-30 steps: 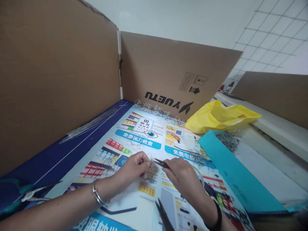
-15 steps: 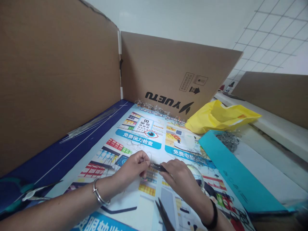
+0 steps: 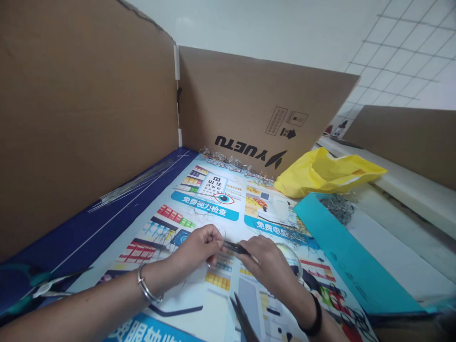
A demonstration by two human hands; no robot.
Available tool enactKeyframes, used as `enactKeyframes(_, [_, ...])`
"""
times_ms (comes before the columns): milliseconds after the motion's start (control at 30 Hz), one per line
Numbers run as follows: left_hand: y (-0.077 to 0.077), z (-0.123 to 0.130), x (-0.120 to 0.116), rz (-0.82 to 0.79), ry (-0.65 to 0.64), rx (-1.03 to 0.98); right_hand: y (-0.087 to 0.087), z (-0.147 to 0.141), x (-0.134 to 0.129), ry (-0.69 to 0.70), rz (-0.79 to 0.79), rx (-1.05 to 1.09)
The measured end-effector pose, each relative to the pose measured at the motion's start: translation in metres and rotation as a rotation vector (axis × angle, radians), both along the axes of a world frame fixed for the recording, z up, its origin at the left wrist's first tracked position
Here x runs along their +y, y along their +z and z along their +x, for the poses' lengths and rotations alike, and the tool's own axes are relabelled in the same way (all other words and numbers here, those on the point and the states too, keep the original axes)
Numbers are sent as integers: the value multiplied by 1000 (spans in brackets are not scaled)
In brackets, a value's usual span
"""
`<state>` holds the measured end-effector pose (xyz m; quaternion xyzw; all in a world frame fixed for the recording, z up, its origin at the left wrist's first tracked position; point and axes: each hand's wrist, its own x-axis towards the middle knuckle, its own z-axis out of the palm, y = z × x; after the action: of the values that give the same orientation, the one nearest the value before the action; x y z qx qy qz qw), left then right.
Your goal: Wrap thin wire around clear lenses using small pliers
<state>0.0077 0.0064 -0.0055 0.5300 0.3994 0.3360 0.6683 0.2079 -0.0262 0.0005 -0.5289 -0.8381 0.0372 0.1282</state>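
Above the middle of the printed sheet (image 3: 199, 308), my left hand (image 3: 204, 244) pinches a thin wire (image 3: 223, 233), part of which curves up in a fine loop by the fingertips. My right hand (image 3: 265, 259) is closed on dark pointed tweezers (image 3: 235, 247). Their tips meet the wire right at my left fingertips. What the tips grip is too small to make out. A second dark tool (image 3: 242, 319) with two parted, pointed tips lies below, between my forearms.
Teal-handled scissors (image 3: 39, 287) lie at the lower left. Straight wires (image 3: 131, 185) rest along the left cardboard wall (image 3: 89, 95). A tangled wire heap (image 3: 337, 209) sits near a yellow bag (image 3: 324, 173). Black loops (image 3: 356, 320) lie at the lower right. More cardboard (image 3: 249, 104) stands behind.
Both hands stay almost in place. The tweezers have turned slightly at my left fingertips, and the small wire loop has shifted a little.
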Motion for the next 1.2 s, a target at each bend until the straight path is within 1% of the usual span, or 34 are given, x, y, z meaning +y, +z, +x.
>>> enactKeyframes(233, [4, 0, -2, -13, 20, 3, -2, 1, -1, 15, -4, 25])
enactKeyframes(433, [0, -1, -1, -20, -6, 3, -2, 0, -1, 31, 5, 44])
enactKeyframes(633, [-1, -3, 0, -7, -50, -18, 2, -3, -1, 31, -67, 50])
enactKeyframes(933, [-3, -3, 3, -5, -117, -53, -1, -1, 1, 60, -155, 181])
enactKeyframes(1067, [-2, -4, 2, 1, -133, -73, -1, -1, 0, 71, -193, 224])
enactKeyframes(1200, [3, -5, 2, -7, -143, -44, -1, -2, 0, 75, -220, 244])
